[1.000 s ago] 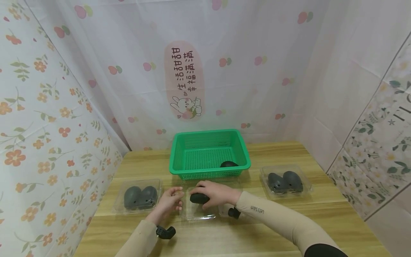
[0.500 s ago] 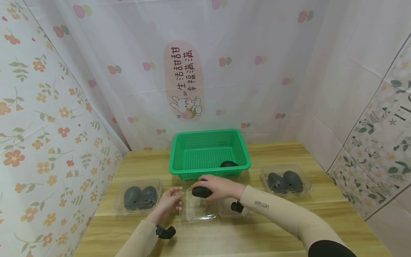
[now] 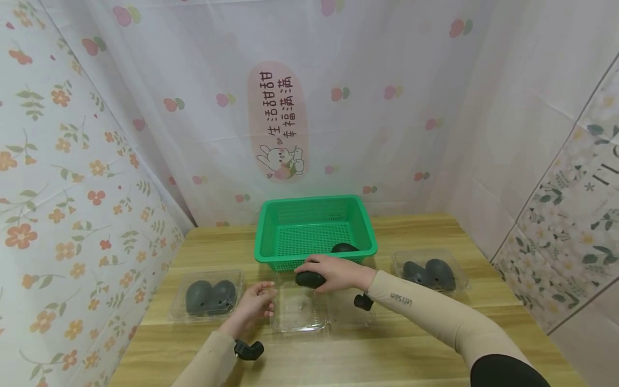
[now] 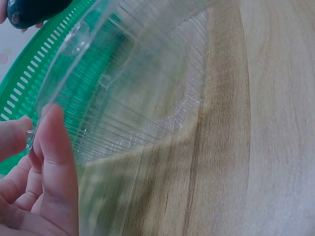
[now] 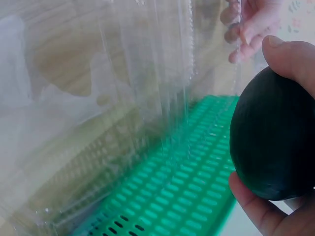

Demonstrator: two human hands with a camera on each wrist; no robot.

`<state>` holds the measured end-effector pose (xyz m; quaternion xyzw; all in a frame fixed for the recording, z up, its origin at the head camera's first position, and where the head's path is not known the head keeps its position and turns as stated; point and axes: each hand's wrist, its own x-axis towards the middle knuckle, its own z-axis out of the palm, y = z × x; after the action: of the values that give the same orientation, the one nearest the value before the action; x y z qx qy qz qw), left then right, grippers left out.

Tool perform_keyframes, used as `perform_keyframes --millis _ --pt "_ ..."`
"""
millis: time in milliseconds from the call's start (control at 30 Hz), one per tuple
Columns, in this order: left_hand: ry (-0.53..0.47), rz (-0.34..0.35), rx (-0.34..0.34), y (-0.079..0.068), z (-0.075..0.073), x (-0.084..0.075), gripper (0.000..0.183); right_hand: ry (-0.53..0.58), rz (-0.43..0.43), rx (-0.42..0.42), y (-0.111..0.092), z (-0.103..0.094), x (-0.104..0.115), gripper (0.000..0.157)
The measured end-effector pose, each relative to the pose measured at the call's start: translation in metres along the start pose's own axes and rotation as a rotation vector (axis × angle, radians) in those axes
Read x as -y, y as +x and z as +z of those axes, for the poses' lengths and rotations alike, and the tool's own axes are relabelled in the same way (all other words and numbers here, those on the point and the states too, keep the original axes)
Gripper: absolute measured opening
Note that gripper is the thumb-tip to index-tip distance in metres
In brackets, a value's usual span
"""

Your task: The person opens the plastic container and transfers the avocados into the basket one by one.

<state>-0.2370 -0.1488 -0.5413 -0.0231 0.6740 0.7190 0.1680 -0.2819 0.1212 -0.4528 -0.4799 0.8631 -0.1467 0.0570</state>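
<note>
Dark fruit (image 3: 310,279) in the right hand (image 3: 337,273), above the clear box beside the left hand (image 3: 256,302)

Largest first: we see a pale, softly creased curtain (image 3: 387,134) printed with fruit, beyond both hands. Under them spreads a table (image 3: 300,365) with streaked, wood-like grain.

Just ahead of the right hand sits a rectangular green basket (image 3: 285,260) in slotted, plastic-looking mesh. Between and below the hands lies an unclosed clear box (image 3: 304,314), thin, glossy and ribbed, its two halves spread. Well to the left of the left hand is a second box (image 3: 179,309), and beyond the right sleeve (image 3: 430,309) a third (image 3: 461,277); each looks closed and bears two dark ovals.

The left hand pinches the clear box's rim between thumb and fingers. The right hand grips the fruit, thumb on the near side.

What matters most, we judge, is this: the fruit hangs over the far part of the box, on the left hand's side of the right palm and just short of the basket. Its long axis seems to run crosswise, roughly from hand to hand; the right wrist view crops it. It is smooth, egg-shaped and dull-sheened. A similar dark oval (image 3: 345,248) rests in the basket, beyond the right hand.
</note>
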Motion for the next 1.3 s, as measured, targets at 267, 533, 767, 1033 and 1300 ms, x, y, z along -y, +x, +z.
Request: perform_keyframes --millis 267,533,767,1033,1300 --pt "0.004 0.002 0.002 0.003 -0.001 0.001 0.044 0.012 -0.001 -0.014 -0.002 -0.011 -0.002 0.066" --pt "-0.002 0.004 0.002 0.004 -0.003 0.002 0.043 0.026 0.079 -0.011 -0.003 -0.027 -0.003 0.067" --pt "0.001 0.001 -0.008 0.005 -0.003 0.003 0.042 0.050 0.088 -0.024 0.000 -0.041 -0.009 0.067" --pt "0.018 0.010 -0.006 0.002 -0.001 0.002 0.043 0.061 0.077 -0.051 0.002 -0.048 -0.021 0.066" --pt "0.009 0.007 -0.013 0.004 -0.002 0.003 0.042 0.082 0.099 -0.067 0.005 -0.054 -0.024 0.068"
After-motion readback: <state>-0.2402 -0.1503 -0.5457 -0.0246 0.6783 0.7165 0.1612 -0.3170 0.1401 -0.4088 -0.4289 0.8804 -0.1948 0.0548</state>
